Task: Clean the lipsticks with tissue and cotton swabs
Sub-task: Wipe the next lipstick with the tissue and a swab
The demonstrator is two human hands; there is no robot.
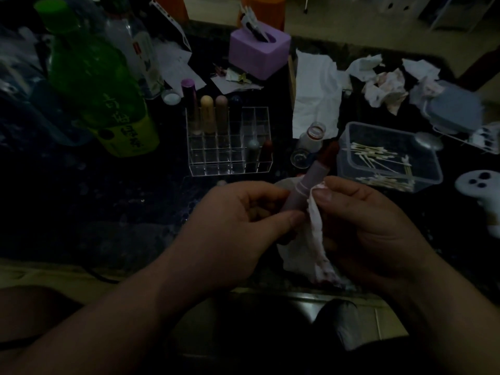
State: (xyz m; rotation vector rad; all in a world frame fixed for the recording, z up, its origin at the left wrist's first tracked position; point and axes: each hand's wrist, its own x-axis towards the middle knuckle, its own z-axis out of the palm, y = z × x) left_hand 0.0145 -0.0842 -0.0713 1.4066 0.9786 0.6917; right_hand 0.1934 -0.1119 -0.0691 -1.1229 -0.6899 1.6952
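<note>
The left hand steadies the lipstick, grip pinching it, tip toward 1 o'clock. The right hand grip pinches tissue against its barrel to wipe.

The green bottle bears white Chinese characters on its yellow label, too dim to read.

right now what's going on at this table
A person is cleaning a lipstick at a dim, cluttered table. The left hand grips the pink tube of an uncapped lipstick, and the right hand pinches a stained tissue against it. Behind them, a clear organiser holds more lipsticks. To the right, cotton swabs lie in a plastic box, with crumpled tissues further back.
</note>
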